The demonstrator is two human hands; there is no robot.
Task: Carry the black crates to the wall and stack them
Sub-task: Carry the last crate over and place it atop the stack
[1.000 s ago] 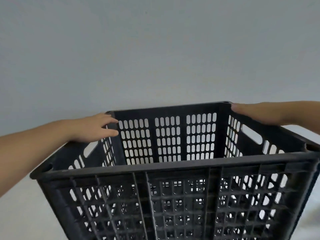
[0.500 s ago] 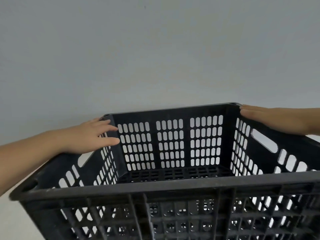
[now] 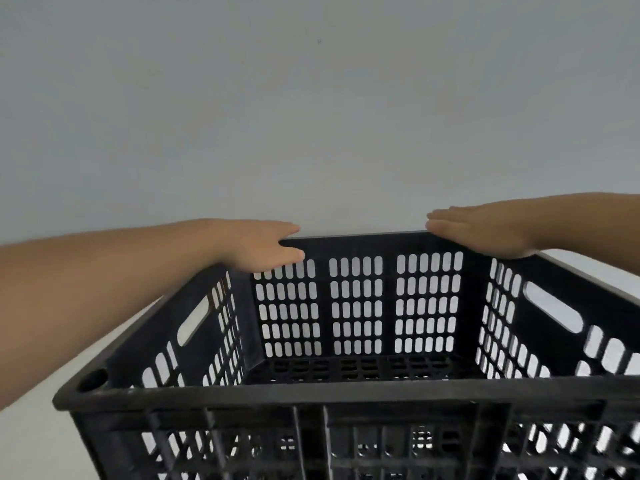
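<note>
A black perforated crate (image 3: 356, 393) fills the lower half of the head view, its open top facing me and its far wall close to the pale wall (image 3: 311, 116). My left hand (image 3: 256, 244) rests on the crate's far left corner, fingers straight, with the thumb on the inner side of the far wall. My right hand (image 3: 485, 230) lies flat on the far right corner rim, fingers straight. The crate holds nothing. What stands under it is hidden.
The pale grey-blue wall takes up the whole upper half of the view. A strip of light floor (image 3: 27, 445) shows at the lower left beside the crate. Oval handle slots (image 3: 554, 311) are cut in the crate's side walls.
Both hands have slid forward along the side rims to the far corners. The crate sits lower and nearer in view, and more of its floor shows.
</note>
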